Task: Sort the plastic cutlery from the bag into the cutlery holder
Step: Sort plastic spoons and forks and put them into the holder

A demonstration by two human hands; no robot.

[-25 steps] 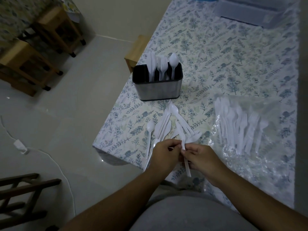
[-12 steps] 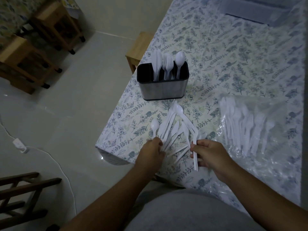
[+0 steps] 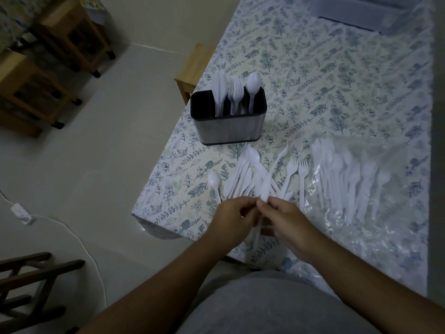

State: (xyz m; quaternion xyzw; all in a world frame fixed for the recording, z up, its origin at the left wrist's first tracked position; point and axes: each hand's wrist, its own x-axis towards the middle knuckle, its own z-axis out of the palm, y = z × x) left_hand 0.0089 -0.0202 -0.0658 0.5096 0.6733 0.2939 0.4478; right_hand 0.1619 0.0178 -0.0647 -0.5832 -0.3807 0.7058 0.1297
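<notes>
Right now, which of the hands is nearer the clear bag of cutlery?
Right. The right hand sits just beside the bag's near edge; the left hand lies farther off, beyond the loose pile.

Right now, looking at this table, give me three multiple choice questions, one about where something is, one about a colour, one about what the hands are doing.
1. Where does the clear bag lie relative to the cutlery holder?
A. to its left, at the table edge
B. to its right, nearer the person
C. behind it, at the far end

2. What colour is the loose cutlery on the table?
A. black
B. white
C. red

3. What are the two hands doing?
A. lying flat on the bag
B. together gripping cutlery
C. lifting the holder

Answers: 1 B, the bag lies right of the holder, closer in. 2 B, every piece is white. 3 B, the left hand and right hand meet, fingers curled round white pieces.
</notes>
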